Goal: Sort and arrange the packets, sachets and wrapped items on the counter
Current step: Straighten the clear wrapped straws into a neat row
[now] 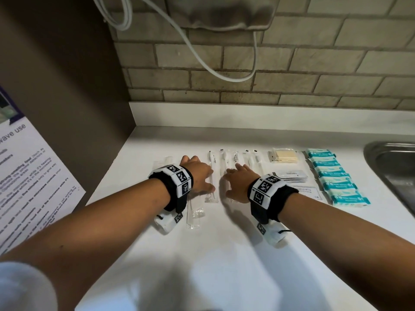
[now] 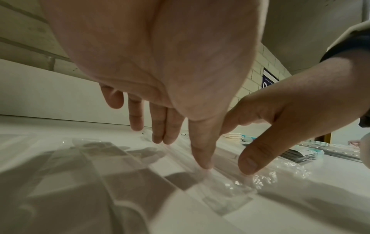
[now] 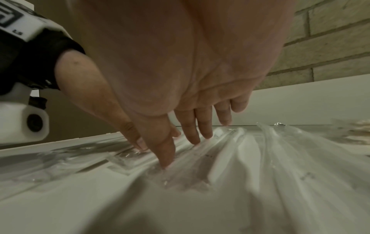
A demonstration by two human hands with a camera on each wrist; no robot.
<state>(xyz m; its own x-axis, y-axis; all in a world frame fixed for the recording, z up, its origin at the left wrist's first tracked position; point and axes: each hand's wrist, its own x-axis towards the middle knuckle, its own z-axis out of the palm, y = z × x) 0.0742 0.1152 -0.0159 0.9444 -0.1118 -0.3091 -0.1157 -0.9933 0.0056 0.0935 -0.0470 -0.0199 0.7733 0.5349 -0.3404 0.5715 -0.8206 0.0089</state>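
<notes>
Long clear-wrapped toothbrush packets [image 1: 224, 162] lie side by side on the white counter [image 1: 224, 254]. My left hand [image 1: 198, 173] lies flat, palm down, with straight fingers over the left packets; its thumb tip [image 2: 206, 164] presses clear wrap. My right hand [image 1: 239, 180] lies flat beside it, straight fingertips [image 3: 167, 163] on the packets [image 3: 250, 158]. Neither hand grips anything. More clear packets [image 1: 194, 212] lie under my left wrist. To the right are a pack of wooden sticks [image 1: 284, 158], grey sachets [image 1: 290, 176], a shampoo sachet [image 1: 311, 193] and a column of teal packets [image 1: 336, 178].
A steel sink [image 1: 395, 167] is set into the counter at the right. A brown panel [image 1: 67, 97] with a printed notice [image 1: 29, 182] closes the left side. The brick wall [image 1: 269, 70] behind carries a hanging grey bag [image 1: 220, 12] and white cable [image 1: 215, 70].
</notes>
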